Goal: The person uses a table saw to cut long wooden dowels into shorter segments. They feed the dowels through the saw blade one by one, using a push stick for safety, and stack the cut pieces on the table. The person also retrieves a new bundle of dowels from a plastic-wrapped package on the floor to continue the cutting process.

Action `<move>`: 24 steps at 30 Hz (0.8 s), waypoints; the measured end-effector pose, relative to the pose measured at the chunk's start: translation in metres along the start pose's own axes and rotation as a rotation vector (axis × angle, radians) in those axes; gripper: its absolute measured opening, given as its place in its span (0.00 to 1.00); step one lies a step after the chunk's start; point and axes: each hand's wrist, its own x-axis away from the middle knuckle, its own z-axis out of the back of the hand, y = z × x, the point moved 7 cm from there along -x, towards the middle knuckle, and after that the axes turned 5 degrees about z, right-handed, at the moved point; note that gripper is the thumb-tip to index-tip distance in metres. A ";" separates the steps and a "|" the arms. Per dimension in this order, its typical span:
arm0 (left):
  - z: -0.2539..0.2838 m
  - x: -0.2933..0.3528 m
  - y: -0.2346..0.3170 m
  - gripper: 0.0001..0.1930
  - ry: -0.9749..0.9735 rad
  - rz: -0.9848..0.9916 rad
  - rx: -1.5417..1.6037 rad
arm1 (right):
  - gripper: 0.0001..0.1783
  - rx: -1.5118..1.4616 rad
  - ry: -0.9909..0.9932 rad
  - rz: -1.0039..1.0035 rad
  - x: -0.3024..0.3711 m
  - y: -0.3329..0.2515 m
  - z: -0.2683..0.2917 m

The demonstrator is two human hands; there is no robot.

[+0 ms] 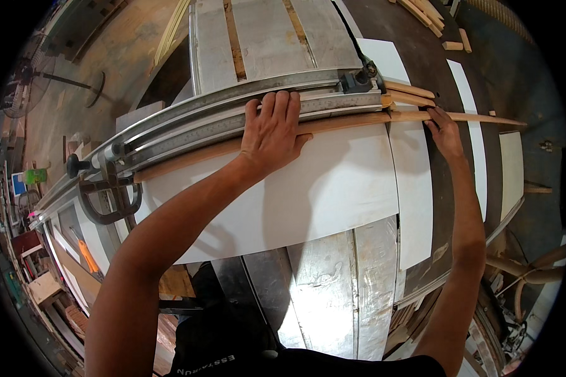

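Two forearms point(192, 210) — one fan point(26, 76)

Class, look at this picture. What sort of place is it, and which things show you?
Most likely a woodworking shop: there is a metal rail with a ruled scale, a long wooden strip lying along it, and several cut wood pieces at the upper right.

Your left hand point(272, 129) over the metal fence point(333, 103), wooden strip point(349, 122) along the fence's near side, your right hand point(443, 129) pinching that strip past its right end, dark clamp point(110, 218) at its left.
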 end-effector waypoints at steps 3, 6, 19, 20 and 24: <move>0.001 -0.001 0.000 0.44 0.004 0.000 0.016 | 0.19 0.006 -0.003 0.009 -0.001 0.001 0.000; 0.001 -0.001 0.001 0.44 -0.004 0.003 0.018 | 0.20 0.006 0.003 0.014 0.001 0.005 -0.001; 0.000 -0.001 0.000 0.43 -0.031 0.027 0.006 | 0.20 -0.031 -0.024 -0.055 0.002 0.005 -0.002; 0.000 -0.001 -0.001 0.43 -0.025 0.029 0.008 | 0.20 -0.030 -0.028 -0.060 0.002 0.005 -0.002; 0.001 -0.001 -0.002 0.43 0.002 0.024 0.041 | 0.21 0.015 -0.018 -0.014 0.002 0.006 -0.003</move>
